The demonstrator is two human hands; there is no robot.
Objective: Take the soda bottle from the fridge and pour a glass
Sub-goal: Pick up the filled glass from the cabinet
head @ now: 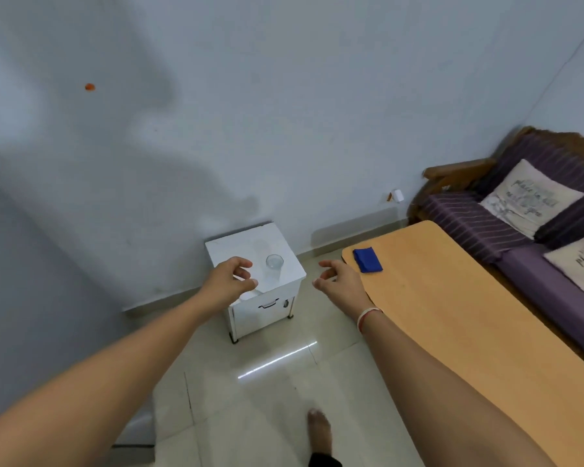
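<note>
Against the far side of the room a pale blue-grey wall fills most of the view, with a small orange mark high on its left part. Below it lies a floor of pale glossy tiles carrying a bright streak of reflected light. To the right stands a long wooden surface with rounded corners, and beyond it a purple striped sofa with wooden arms and two cream cushions printed with script. Near the wall stands a small white cabinet on short legs, with a dark handle on its front. Two bare forearms reach forward from the bottom corners. The left hand hovers over the cabinet's near left corner, fingers loosely curled and holding nothing. The right hand hangs over the floor between cabinet and wooden surface, fingers also loosely curled and empty; a red and white band circles its wrist. A folded blue cloth lies on the near corner of the wooden surface. A clear glass stands upright on the cabinet top, just right of the left hand. A bare foot shows at the bottom edge. The soda bottle does not show anywhere.
</note>
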